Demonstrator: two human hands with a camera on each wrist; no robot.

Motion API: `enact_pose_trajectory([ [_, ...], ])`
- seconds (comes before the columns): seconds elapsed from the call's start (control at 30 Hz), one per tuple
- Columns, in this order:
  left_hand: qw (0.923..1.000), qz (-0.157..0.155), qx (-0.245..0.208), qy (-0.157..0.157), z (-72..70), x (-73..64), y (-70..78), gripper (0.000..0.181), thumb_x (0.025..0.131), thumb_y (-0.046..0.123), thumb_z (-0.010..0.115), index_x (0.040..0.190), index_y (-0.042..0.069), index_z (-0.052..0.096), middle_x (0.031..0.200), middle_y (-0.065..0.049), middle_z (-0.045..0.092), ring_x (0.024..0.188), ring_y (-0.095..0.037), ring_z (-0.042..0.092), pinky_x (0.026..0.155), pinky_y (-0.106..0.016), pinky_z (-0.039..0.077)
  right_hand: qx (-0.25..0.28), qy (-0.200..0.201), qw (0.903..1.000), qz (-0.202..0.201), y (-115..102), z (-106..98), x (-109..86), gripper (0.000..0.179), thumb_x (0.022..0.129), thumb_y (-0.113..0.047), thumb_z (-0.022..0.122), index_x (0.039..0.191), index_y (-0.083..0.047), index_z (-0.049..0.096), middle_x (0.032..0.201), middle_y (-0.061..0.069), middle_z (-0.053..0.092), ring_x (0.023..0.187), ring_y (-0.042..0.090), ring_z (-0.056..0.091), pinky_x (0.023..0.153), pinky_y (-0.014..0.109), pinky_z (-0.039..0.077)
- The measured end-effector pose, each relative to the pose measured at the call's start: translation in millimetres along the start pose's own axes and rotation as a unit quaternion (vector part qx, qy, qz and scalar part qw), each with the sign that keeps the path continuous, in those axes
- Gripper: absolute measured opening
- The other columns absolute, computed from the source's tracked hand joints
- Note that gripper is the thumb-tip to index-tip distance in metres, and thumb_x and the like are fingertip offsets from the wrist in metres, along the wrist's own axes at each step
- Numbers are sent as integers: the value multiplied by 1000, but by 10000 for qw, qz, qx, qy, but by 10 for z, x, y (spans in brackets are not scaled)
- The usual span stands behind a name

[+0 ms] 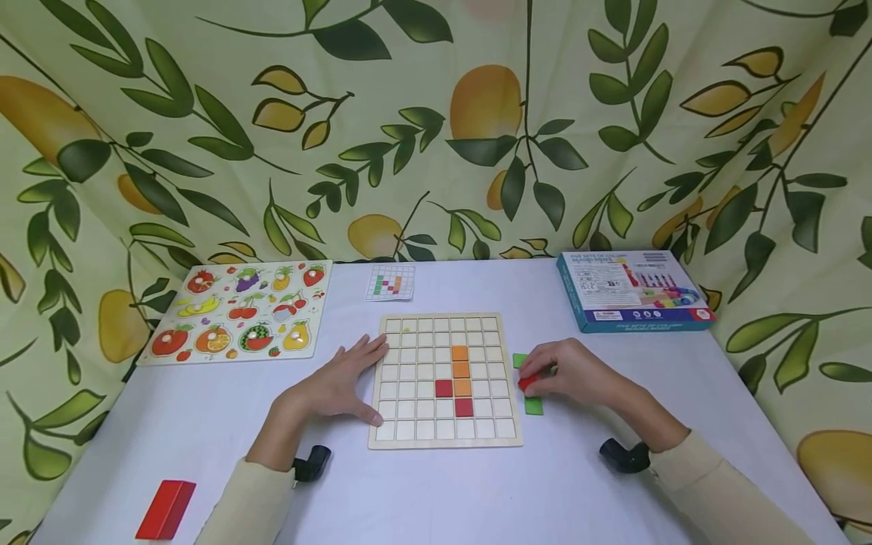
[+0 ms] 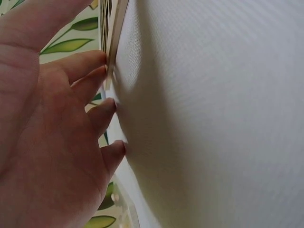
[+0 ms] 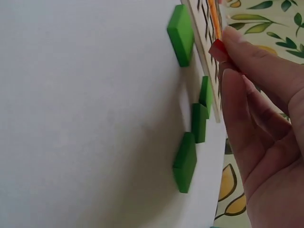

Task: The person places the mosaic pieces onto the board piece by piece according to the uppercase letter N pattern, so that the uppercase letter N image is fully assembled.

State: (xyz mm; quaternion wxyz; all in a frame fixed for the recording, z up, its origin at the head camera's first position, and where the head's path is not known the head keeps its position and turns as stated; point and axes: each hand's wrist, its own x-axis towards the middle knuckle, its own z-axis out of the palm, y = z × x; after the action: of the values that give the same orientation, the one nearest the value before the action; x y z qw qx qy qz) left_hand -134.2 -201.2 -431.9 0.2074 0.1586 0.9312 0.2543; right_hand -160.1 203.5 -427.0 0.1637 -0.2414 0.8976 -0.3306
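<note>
A wooden grid board [image 1: 514, 435] lies mid-table, with orange tiles [image 1: 461, 369] in a column and red tiles [image 1: 464, 408] set in its squares. Spread along the board's left edge, my left hand [image 1: 334, 386] touches the frame with straight fingers and thumb. Just off the right edge, my right hand [image 1: 568, 371] pinches a red tile [image 3: 218, 51] between thumb and fingertips, above the table. Several green tiles [image 3: 184, 164] lie beneath and around that hand; in the head view it partly hides them.
A pattern card [image 1: 390, 283] lies behind the board. To the back left is a fruit puzzle board [image 1: 235, 310]; to the back right, a boxed bead game [image 1: 633, 291]. A red block [image 1: 166, 509] sits at the front left. A leaf-print cloth hangs behind the table.
</note>
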Motion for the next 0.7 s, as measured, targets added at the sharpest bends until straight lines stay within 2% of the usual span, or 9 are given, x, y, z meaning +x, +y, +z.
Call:
enact_pose_trajectory([
  [0.17,10000,0,29,10,13,7,-4,121,63,42,96,161,14,31,174,3,17,163,-30,7,132,-60,7,79,234,9997,-21,-33,-85,32,21,79,-18,88,99,-15,84,104,-1,79,104,21,71,77,14,59],
  [0.33,10000,-21,-3,23,15,11,1,121,62,42,96,161,14,32,174,3,18,163,-30,7,132,-60,7,69,340,9993,-125,-56,-114,95,21,80,-16,87,101,-16,84,106,0,78,106,23,71,77,15,59],
  [0.57,10000,-72,-18,44,13,14,8,120,62,41,97,161,15,33,174,3,19,163,-30,7,132,-59,8,243,314,9991,-158,-61,-28,232,23,81,-17,86,104,-17,83,112,0,79,112,24,70,81,16,58],
  [0.7,10000,-63,-27,48,7,10,7,121,62,40,97,161,14,33,173,3,19,163,-30,7,132,-59,8,351,329,9987,-168,-110,46,317,24,82,-16,85,107,-16,82,113,1,79,115,24,70,86,12,55],
])
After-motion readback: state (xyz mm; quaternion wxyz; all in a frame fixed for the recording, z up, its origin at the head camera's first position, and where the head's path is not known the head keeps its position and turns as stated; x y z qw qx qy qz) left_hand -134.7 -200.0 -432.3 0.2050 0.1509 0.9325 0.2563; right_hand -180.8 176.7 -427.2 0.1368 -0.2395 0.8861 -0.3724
